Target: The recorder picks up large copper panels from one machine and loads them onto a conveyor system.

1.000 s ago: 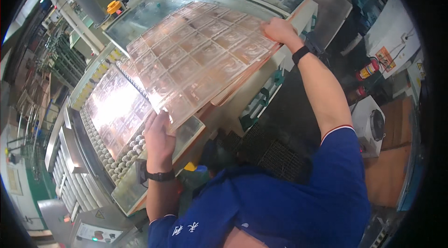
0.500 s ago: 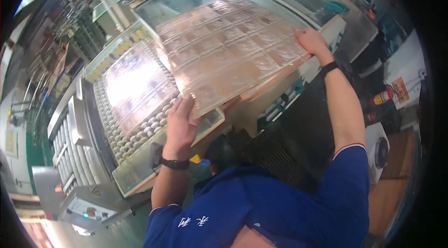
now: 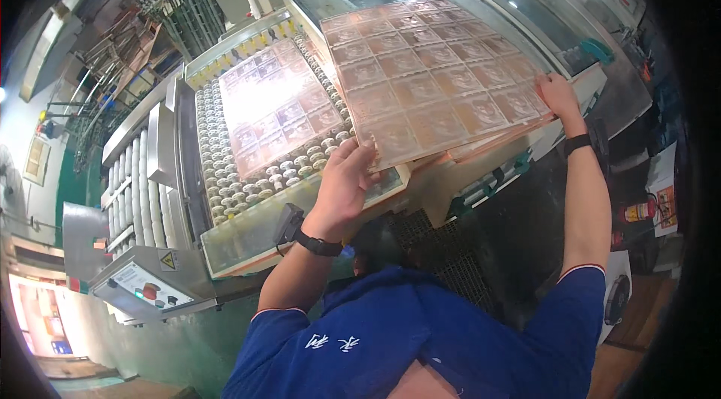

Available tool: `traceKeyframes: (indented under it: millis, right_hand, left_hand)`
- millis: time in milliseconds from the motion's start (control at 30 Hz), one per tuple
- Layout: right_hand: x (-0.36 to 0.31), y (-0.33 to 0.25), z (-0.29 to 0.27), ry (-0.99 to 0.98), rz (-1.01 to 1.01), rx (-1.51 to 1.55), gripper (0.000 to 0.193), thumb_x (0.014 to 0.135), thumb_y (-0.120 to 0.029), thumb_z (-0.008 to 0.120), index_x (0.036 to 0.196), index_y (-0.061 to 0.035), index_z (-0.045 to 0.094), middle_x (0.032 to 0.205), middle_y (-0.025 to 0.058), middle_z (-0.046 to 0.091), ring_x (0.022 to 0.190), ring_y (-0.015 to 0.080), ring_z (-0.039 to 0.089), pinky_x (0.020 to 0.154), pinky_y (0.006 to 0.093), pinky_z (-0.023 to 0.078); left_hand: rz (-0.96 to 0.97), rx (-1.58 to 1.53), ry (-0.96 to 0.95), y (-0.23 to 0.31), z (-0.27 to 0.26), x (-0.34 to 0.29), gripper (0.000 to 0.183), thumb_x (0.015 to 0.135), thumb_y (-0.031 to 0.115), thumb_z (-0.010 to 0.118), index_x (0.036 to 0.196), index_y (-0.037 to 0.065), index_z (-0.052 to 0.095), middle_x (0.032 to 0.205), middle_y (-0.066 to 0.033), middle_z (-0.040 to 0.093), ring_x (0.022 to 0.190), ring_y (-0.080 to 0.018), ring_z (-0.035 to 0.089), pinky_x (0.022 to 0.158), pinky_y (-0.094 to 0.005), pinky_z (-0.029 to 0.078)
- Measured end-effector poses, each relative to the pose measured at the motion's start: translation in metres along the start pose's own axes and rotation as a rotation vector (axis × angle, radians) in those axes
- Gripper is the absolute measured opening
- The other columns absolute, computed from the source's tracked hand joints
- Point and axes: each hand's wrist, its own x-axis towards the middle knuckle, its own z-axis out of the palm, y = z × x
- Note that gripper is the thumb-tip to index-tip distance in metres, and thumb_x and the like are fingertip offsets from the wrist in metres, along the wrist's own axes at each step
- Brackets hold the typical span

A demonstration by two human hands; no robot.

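Note:
A large clear plastic sheet moulded into a grid of shallow square pockets lies across the machine's transparent cover. My left hand grips its near left corner. My right hand grips its near right corner. Both wrists wear dark bands. A second sheet of the same kind lies to the left on a bed of small white rollers, shining under bright light.
A glass-topped machine cover stretches behind the held sheet. A grey control box with a red button sits at lower left. Metal racks stand at far left. A dark grated floor lies below me.
The view has swung so that the roller bed and the sheet sit further right and lower. Both hands keep their grip on the sheet's near corners, and the sheet lies flatter over the cover.

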Motion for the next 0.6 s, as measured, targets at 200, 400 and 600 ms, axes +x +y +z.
traceKeyframes:
  millis: [200,400,600]
  right_hand:
    - [0.008,0.008,0.011,0.016,0.025,0.024,0.056,0.092,-0.046,0.041,0.114,0.0012,0.062,0.123,0.0262,0.059,0.115,0.0434,0.055,0.098,0.0473,0.043]
    - [0.021,0.027,0.02,0.043,-0.077,-0.066,0.057,0.093,-0.046,0.041,0.113,0.0029,0.063,0.119,0.0287,0.06,0.113,0.0437,0.056,0.096,0.0471,0.043]
    - [0.01,0.014,0.011,0.026,-0.018,0.049,0.057,0.093,-0.045,0.04,0.114,0.0033,0.062,0.12,0.0287,0.06,0.113,0.0444,0.055,0.096,0.0473,0.043]
  left_hand:
    - [-0.282,-0.44,0.047,0.001,0.002,0.005,0.025,0.097,0.015,0.052,0.12,0.008,0.058,0.097,0.0031,0.059,0.089,-0.0102,0.059,0.078,-0.0331,0.051]
    - [-0.274,-0.454,0.004,-0.001,0.002,0.007,0.026,0.098,0.016,0.053,0.122,0.007,0.058,0.1,0.0029,0.061,0.089,-0.0095,0.059,0.078,-0.034,0.052]
    - [-0.297,-0.485,0.059,0.004,-0.003,0.005,0.025,0.099,0.021,0.054,0.117,0.006,0.059,0.102,0.0003,0.063,0.093,-0.0106,0.06,0.078,-0.0343,0.053]
